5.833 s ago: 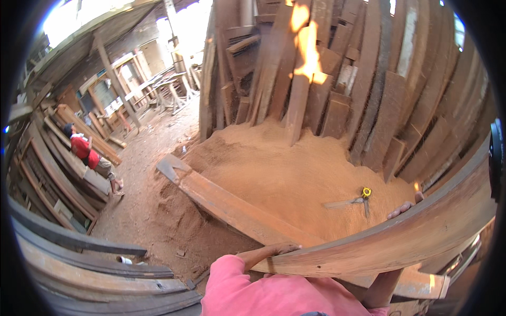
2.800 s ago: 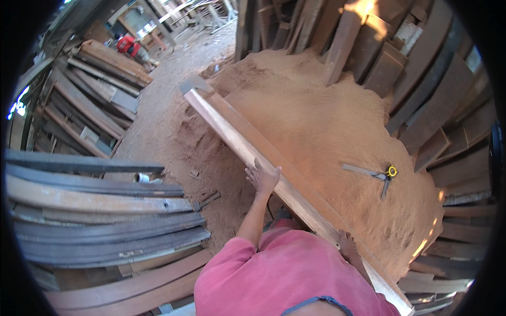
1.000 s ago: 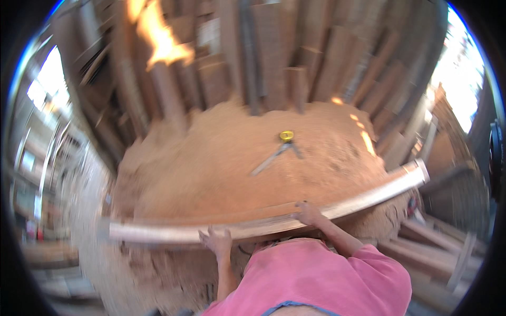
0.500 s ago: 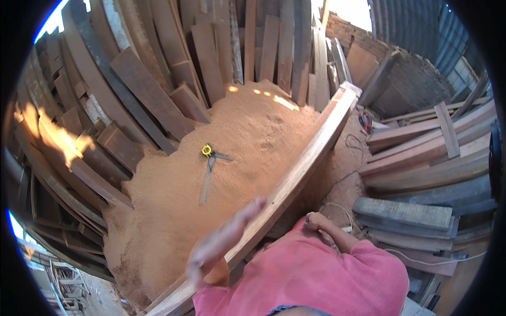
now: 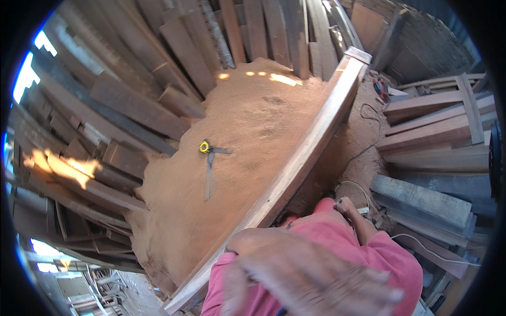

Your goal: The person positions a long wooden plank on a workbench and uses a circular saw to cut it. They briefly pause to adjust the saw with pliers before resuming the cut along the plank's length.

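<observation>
My left hand (image 5: 311,274) is raised close to the camera over my pink shirt (image 5: 392,266), blurred, fingers apart. My right hand (image 5: 345,206) is closed beside my body at the right of the pink clothing; what it holds, if anything, is unclear. A long pale timber beam (image 5: 316,142) runs diagonally just beyond me, touched by neither hand as far as I can see. A yellow tape measure (image 5: 205,147) and a metal square (image 5: 210,174) lie on the sawdust heap (image 5: 253,116) left of the beam.
Upright planks (image 5: 137,121) curve round the heap. Stacked boards (image 5: 421,137) lie at the right, with pale and dark cords (image 5: 379,121) on the dusty ground beside them. A red tool (image 5: 380,89) lies near the beam's far end. A brick-like wall (image 5: 429,50) stands behind.
My view has swung right, so the beam now runs diagonally. Both hands have left the beam: the right closed beside my body, the left rising toward the camera.
</observation>
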`<state>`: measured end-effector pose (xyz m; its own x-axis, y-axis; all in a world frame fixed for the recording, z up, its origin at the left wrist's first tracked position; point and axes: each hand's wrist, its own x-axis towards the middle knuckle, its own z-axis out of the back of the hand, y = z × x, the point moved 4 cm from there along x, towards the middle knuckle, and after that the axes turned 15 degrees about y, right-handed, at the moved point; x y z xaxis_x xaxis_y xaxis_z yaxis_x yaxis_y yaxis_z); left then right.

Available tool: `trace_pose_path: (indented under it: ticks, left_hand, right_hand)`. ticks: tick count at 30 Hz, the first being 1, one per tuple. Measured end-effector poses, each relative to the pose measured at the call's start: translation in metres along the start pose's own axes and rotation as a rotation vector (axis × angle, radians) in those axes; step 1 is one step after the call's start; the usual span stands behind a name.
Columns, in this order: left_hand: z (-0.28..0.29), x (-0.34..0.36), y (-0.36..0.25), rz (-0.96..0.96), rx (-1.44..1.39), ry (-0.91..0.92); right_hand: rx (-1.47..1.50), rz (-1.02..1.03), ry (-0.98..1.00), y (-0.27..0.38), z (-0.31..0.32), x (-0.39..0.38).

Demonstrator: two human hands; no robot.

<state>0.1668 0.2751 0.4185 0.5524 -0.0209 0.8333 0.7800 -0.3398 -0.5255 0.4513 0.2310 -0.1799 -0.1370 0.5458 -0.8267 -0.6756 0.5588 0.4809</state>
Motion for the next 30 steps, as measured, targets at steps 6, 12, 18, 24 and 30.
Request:
trace_pose_path:
  ticks: [6,12,18,24,30]
  left_hand:
    - [0.111,-0.022,0.001,-0.34,0.428,-0.313]
    - [0.267,-0.206,0.09,0.744,0.882,-1.344]
    - [0.309,-0.333,0.208,1.972,1.583,-0.635]
    - [0.335,-0.352,0.241,1.998,1.473,-0.677]
    - [0.338,-0.348,0.247,2.007,1.488,-0.655]
  right_hand:
    - [-0.019,-0.007,-0.014,-0.053,0.075,0.017]
    - [0.076,-0.075,-0.201,-0.097,0.153,0.025]
    - [-0.016,-0.082,-0.256,-0.122,0.149,0.019]
    - [-0.608,-0.037,0.059,-0.145,0.103,0.046]
    - [-0.088,-0.288,-0.212,-0.138,0.188,0.084]
